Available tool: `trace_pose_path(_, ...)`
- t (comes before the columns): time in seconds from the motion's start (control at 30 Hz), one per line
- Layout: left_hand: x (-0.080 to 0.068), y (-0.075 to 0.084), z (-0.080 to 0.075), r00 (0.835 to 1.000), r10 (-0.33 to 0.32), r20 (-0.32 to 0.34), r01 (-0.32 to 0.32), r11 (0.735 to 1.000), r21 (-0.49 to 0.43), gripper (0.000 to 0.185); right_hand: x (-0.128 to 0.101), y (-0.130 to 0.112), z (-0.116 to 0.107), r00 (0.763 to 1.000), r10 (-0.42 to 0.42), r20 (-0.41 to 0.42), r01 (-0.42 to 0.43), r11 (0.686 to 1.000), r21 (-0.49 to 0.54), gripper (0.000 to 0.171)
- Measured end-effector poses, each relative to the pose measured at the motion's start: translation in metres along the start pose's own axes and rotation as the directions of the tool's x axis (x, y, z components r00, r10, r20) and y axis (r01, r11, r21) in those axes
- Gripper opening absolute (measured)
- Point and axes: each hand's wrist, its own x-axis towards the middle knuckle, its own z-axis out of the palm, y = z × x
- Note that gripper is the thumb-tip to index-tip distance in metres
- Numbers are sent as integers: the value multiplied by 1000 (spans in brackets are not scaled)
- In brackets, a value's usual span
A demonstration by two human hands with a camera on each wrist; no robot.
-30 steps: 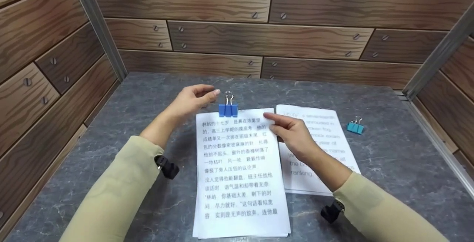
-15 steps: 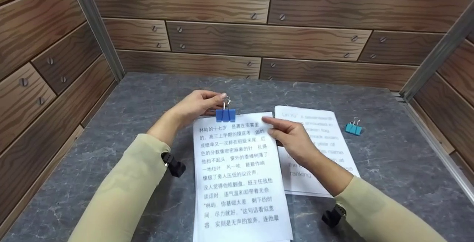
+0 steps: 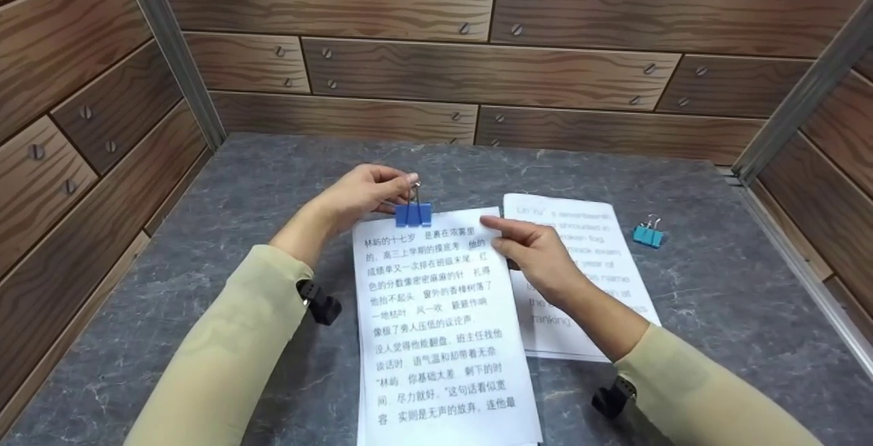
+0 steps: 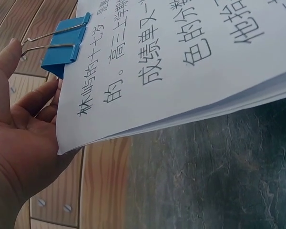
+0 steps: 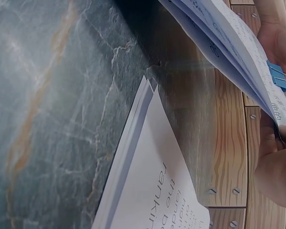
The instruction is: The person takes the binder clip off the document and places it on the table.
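A blue binder clip (image 3: pixel 413 215) sits on the top edge of a stack of printed paper (image 3: pixel 436 323), left of its middle. My left hand (image 3: pixel 358 195) holds the clip by its wire handle, the thumb on the handle's tip and the fingers behind. In the left wrist view the thumb (image 4: pixel 8 56) meets the wire loop of the clip (image 4: pixel 66 40); the far handle is hidden. My right hand (image 3: pixel 535 251) pinches the stack's upper right edge, with the index finger behind or at the edge and the thumb in front. In the right wrist view the stack (image 5: pixel 229 43) appears lifted off the table.
A second paper stack (image 3: pixel 580 337) with English text lies to the right, partly under my right forearm. Farther right a teal binder clip (image 3: pixel 648 235) rests on the grey marbled table (image 3: pixel 736 309). Wood-patterned walls (image 3: pixel 409 64) enclose the back and sides.
My left hand has moved right and down onto the clip's wire handle, which it now holds. The held stack has shifted slightly toward me. My right hand keeps its grip.
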Motion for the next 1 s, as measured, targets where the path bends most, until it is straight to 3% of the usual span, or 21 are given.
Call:
trace_pose_path(0.3,-4,3,3,1000,23,-6,-22,996,81,42,1,0,1,1000,12,6,-12,1000,10,41)
trace_pose_path(0.53,-4,6,3,993,105,-45,-97,983,153,37,2,0,1,1000,19,10,-19,1000,11,41)
trace_pose_path(0.8,-5,2,-11,968,203,-146,-195,978,71,35,5,3,4,999,25,29,-25,1000,4,42)
trace_pose_path(1.0,-11,-7,-34,953,199,-228,-208,978,-16,35,9,7,4,999,32,22,-32,999,10,43)
